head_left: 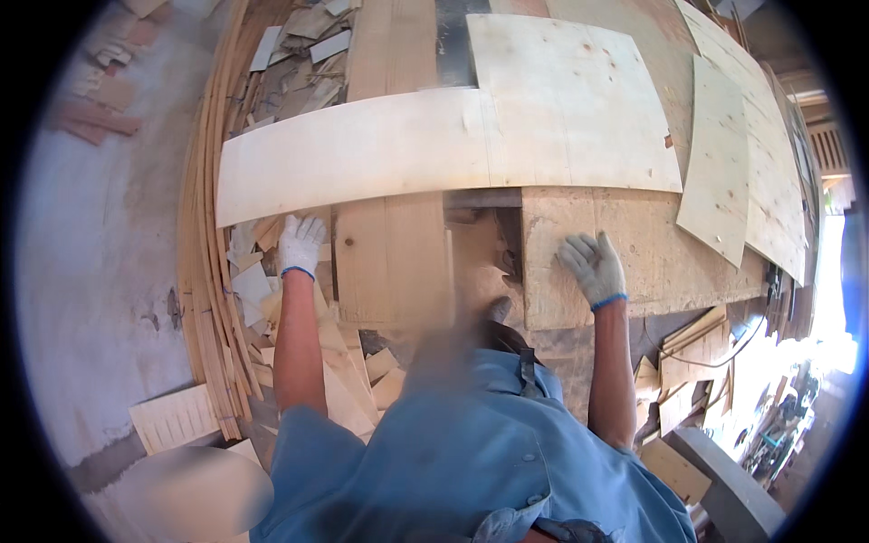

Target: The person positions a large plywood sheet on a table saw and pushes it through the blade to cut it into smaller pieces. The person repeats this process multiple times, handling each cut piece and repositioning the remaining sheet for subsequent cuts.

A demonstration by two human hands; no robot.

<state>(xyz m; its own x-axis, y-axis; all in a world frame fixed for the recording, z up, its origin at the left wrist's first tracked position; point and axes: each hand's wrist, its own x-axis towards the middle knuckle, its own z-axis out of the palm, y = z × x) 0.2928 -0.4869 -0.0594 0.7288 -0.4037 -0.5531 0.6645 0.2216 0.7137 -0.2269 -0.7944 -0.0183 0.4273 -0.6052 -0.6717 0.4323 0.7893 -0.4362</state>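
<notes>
Left glove (301, 242): white, with thin blue edge (298, 271) at the wrist
Right glove (593, 269): greyish white, having the same blue edge
Shirt (471, 434): blue, with small round buttons (534, 499)
Sleeves (312, 452): short, of the same blue

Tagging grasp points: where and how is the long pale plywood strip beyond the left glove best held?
Probably hold the strip by its near long edge, toward its left end, coming from the person's side, thumb above, fingers beneath. That edge faces the left hand and spans uneven scraps, which may leave finger room; the right end meets a wider pale sheet, so looks harder.
</notes>
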